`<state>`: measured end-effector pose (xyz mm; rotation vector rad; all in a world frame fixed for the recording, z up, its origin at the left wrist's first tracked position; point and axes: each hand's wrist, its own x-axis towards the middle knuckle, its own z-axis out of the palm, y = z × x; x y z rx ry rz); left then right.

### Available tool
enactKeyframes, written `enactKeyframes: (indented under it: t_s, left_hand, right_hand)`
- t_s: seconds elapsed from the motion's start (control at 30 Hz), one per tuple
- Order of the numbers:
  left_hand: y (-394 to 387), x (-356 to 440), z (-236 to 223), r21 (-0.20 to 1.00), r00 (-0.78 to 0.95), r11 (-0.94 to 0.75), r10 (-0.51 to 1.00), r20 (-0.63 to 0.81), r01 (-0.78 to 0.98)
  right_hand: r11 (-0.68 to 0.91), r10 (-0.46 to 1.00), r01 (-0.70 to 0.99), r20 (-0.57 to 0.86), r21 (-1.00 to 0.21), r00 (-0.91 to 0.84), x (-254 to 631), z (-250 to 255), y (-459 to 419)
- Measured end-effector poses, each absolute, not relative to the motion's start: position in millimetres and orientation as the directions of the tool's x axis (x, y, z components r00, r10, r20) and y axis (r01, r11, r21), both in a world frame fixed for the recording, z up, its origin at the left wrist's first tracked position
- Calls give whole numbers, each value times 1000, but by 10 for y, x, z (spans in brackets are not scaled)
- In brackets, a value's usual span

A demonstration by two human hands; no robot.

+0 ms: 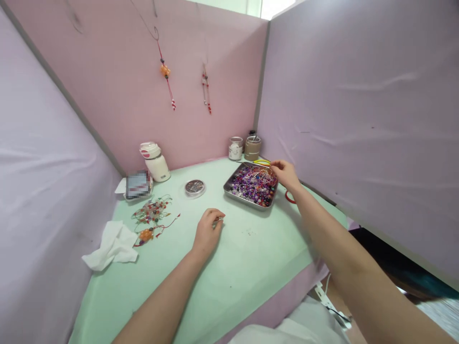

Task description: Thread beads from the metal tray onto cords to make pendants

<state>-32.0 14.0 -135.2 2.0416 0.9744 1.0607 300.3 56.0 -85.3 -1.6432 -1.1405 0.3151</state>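
My left hand [209,231] rests on the table, its thumb and fingers pinched together. Something small and pale shows between the fingertips, too small to make out. My right hand [285,175] reaches past the far right corner of a metal tray [247,205]. Its fingers are closed at the right end of a slim yellow-handled tool [262,162], whose kind I cannot tell. Purple and mixed beads [251,187] fill the tray, with a tangle of thin cords [258,176] on top. A few tiny bits [250,232] lie on the tabletop between my hands.
A round dish [194,188] stands left of the tray. Further left are beaded cords [152,210], a white cloth [114,246], a bottle [157,163] and a blurred device [138,185]. Jars [235,148] stand behind; a red ring [290,197] lies near my right forearm.
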Motion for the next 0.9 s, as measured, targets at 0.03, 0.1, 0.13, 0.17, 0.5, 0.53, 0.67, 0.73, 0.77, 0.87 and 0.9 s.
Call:
enactKeyframes:
  t_s: [0.03, 0.1, 0.13, 0.17, 0.5, 0.53, 0.67, 0.73, 0.77, 0.87, 0.9]
  left_hand:
    - [134, -318, -1352, 783, 407, -531, 825, 392, 323]
    - [124, -316, -1352, 776, 417, -537, 821, 390, 331]
    - [120, -316, -1353, 773, 420, -538, 820, 388, 336]
    - [118, -317, -1353, 770, 424, -540, 819, 387, 341]
    - [127, -324, -1366, 728, 420, -559, 816, 398, 397]
    - [128, -323, -1369, 726, 425, -561, 814, 396, 397]
    - [127, -320, -1378, 706, 448, -577, 802, 395, 411]
    - [120, -320, -1376, 691, 471, -587, 793, 387, 422]
    - [115, -320, -1374, 684, 481, -593, 788, 384, 425]
    - [100, -322, -1368, 666, 495, -610, 775, 392, 428]
    - [97, -322, -1367, 661, 497, -616, 771, 398, 427]
  right_hand:
    - [2, 801, 529, 318, -848, 507, 3031, -836, 602]
    - [-54, 819, 572, 291, -818, 494, 3075, -812, 683]
    - [-95, 832, 607, 273, -789, 484, 3092, -804, 720]
    - [-134, 844, 645, 254, -752, 472, 3108, -798, 755]
    - [-254, 904, 821, 176, -511, 389, 3230, -775, 1086]
    - [-261, 911, 833, 161, -487, 380, 3231, -766, 1113]
    - [-281, 935, 880, 99, -383, 341, 3214, -695, 1200]
    - [-281, 943, 901, 81, -330, 324, 3201, -654, 1238]
    - [-280, 946, 910, 72, -305, 316, 3195, -637, 1256]
    - [-279, 955, 931, 31, -235, 294, 3182, -618, 1306]
    - [-280, 957, 936, 17, -215, 290, 3180, -621, 1320]
